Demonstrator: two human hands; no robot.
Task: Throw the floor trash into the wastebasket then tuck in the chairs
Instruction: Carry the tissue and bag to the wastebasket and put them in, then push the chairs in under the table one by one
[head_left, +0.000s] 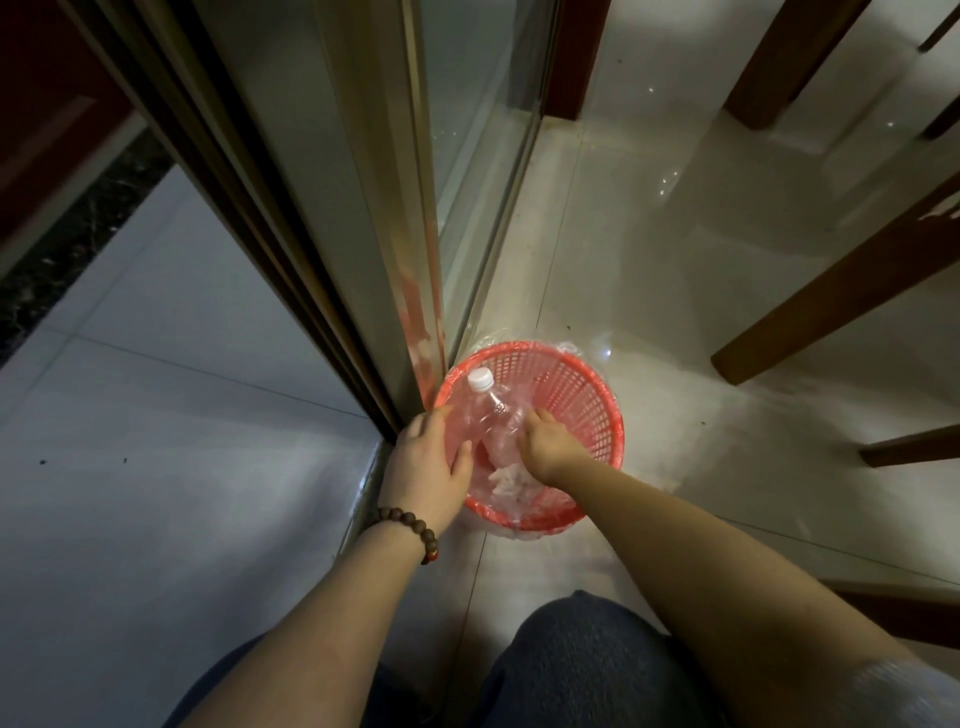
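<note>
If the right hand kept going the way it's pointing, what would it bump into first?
Most likely the clear plastic bottle. The right hand points down into the red wastebasket, its fingers already at the bottle's side, though depth is hard to judge.

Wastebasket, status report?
Both hands at red wastebasket: left hand open on rim, right hand pushing clear bottle in. Bottle neck above rim. Nothing blocking.

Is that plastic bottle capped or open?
Capped: a white cap sits on the bottle neck, poking above the wastebasket rim.

Red lattice-mesh wastebasket (571, 395), clear bottle (498, 421) with white cap (480, 379), brown beaded bracelet (410, 527).
</note>
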